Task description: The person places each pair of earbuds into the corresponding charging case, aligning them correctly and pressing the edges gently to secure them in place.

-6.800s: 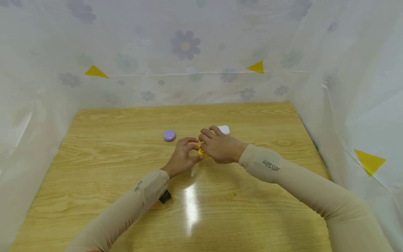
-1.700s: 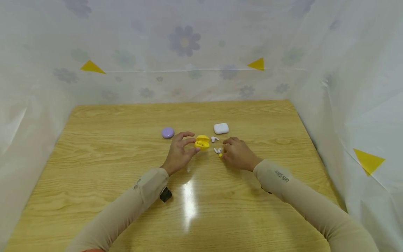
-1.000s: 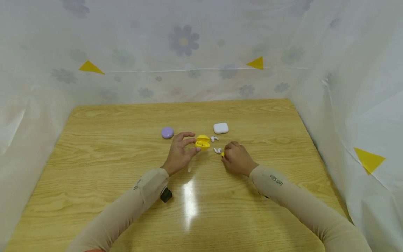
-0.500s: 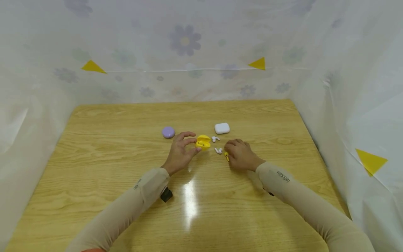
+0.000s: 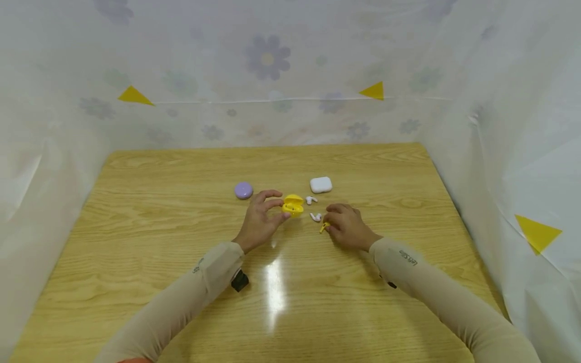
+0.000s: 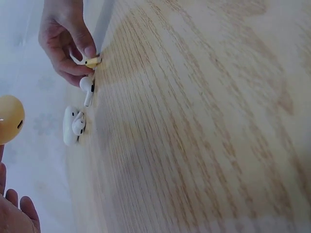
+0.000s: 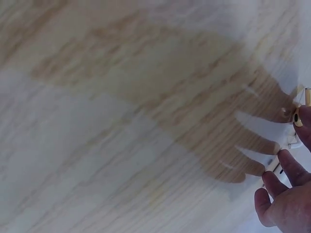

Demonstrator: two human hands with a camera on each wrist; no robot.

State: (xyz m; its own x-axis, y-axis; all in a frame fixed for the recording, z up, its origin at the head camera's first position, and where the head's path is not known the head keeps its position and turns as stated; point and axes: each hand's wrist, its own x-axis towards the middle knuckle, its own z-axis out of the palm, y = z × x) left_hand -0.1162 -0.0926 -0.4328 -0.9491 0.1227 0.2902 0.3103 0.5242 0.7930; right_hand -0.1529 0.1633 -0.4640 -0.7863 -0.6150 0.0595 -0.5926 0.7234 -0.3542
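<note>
My left hand (image 5: 260, 222) holds a yellow earbud case (image 5: 293, 209) between thumb and fingers, its lid raised. Part of that case (image 6: 10, 119) shows at the edge of the left wrist view. With thumb and fingertips, my right hand (image 5: 348, 227) pinches a yellow earbud (image 5: 324, 228) just over the table, its stem pointing down and to the left. In the right wrist view the same earbud (image 7: 297, 116) is partly cut off. Two white earbuds lie between the hands: a nearer one (image 5: 315, 217), close to the right fingertips, and a farther one (image 5: 310, 200).
A closed white earbud case (image 5: 321, 184) lies behind the white earbuds. Left of the yellow case sits a round purple case (image 5: 243, 190). The wooden table (image 5: 181, 171) is bordered by white flowered sheeting (image 5: 268, 121) at the back and sides.
Since the oldest frame, my right hand has left the yellow case, now open, and two white earbuds have come into view. Lately the right fingers have turned the yellow earbud, showing its stem.
</note>
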